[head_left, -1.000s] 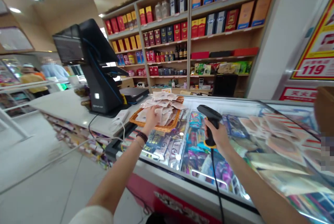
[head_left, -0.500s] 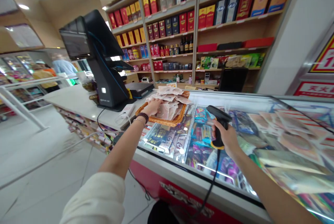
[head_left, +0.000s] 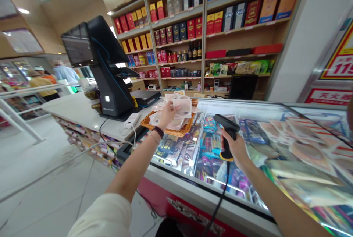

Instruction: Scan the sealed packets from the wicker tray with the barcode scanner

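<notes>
My left hand [head_left: 167, 114] is closed on the edge of a flat clear plastic packet [head_left: 183, 108], held up over the wicker basket [head_left: 180, 131]. More packets of the same pale kind lie heaped in that basket, which rests on the glass top of the freezer. In my right hand [head_left: 237, 147] is a black barcode scanner [head_left: 228, 134] with a yellow-trimmed base, its fingers wrapped round the handle. The scanner's head points up and to the left, and its cable [head_left: 224, 189] hangs down over the freezer's front edge.
A black checkout terminal [head_left: 110, 82] stands on the white counter [head_left: 74, 113] at left, beside a white power strip [head_left: 131, 120] with cords. Under the freezer glass [head_left: 190, 148] lie colourful packages. Shelves of boxed bottles [head_left: 179, 31] rise behind. People [head_left: 64, 73] stand far left.
My left hand has lifted a packet off the heap in the basket and turned its flat side toward me. The scanner stays in my right hand; the view has shifted slightly.
</notes>
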Available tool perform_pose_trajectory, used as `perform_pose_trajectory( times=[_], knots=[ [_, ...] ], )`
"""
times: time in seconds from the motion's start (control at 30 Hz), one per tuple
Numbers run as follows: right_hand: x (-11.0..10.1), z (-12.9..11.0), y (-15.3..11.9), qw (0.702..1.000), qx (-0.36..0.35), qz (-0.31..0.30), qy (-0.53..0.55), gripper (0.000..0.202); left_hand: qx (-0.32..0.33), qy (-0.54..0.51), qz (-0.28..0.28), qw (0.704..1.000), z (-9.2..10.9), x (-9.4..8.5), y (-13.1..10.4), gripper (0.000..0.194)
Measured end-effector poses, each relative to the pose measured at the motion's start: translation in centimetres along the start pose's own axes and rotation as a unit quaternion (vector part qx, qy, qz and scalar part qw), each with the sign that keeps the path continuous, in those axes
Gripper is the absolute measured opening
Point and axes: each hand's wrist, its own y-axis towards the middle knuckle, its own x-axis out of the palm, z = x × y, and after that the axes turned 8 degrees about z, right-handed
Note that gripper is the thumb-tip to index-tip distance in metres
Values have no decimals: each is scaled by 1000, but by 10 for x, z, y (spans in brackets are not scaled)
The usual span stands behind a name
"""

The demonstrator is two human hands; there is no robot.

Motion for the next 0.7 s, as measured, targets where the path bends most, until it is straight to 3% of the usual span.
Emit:
perform_pose_trajectory(
  times=[0.13, 0.27, 0.53, 0.7],
  knots=[
    [2, -2, -2, 1000, -9, -16, -17, 51, -95, -114, -17, 989, -12, 29, -18, 49],
    [4, -3, -4, 997, -38, -54, -48, 51, -117, -177, -39, 976, -16, 44, -34, 56],
    [5, -8, -7, 978, -68, -93, -174, 47, -96, -187, -30, 977, -18, 44, -38, 63],
    [5, -10, -8, 973, -70, -99, -194, 46, -77, -189, -34, 978, -19, 44, -38, 63]
  ],
)
